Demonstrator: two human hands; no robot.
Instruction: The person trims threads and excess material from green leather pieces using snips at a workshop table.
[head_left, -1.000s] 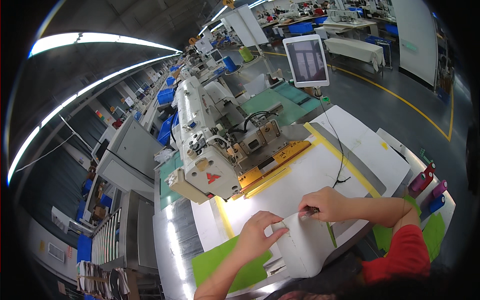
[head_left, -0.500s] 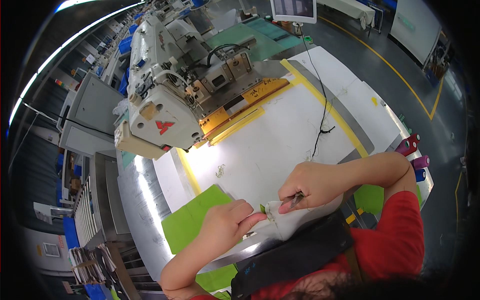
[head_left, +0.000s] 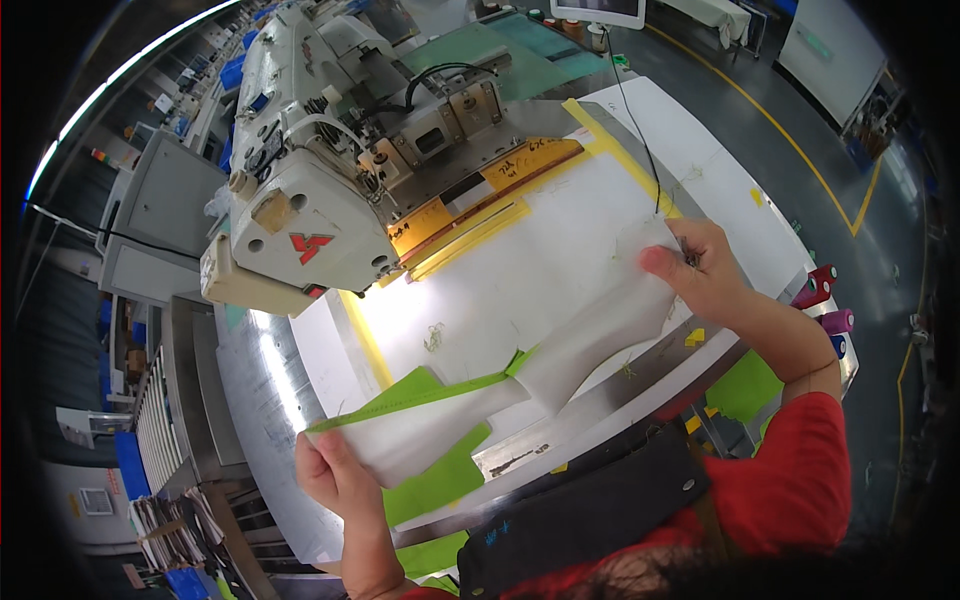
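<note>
My left hand (head_left: pixel 335 472) pinches the left end of a white fabric piece (head_left: pixel 590 340) edged with a green strip (head_left: pixel 420 398). My right hand (head_left: pixel 705 275) grips the other end, with small metal snips (head_left: pixel 690 255) held in its fingers. The piece is stretched between both hands over the white work board (head_left: pixel 480 290). A green fabric piece (head_left: pixel 430 485) lies beneath it near the left hand. Beyond the board stands the white industrial sewing machine (head_left: pixel 300 190), with yellow-orange guide plates (head_left: pixel 530 160) at its base.
Thread spools (head_left: pixel 835 320) stand at the board's right edge, with more green fabric (head_left: pixel 740 390) below. A dangling black cord (head_left: pixel 645 130) crosses the board. A screen on a stand (head_left: pixel 600 10) is at the back; a grey cabinet (head_left: pixel 155 215) is left of the machine.
My hands have moved apart, left hand leftward, right hand up and right. The white piece, earlier bunched between them, is now spread out, showing its long green edge. The view has tilted downward.
</note>
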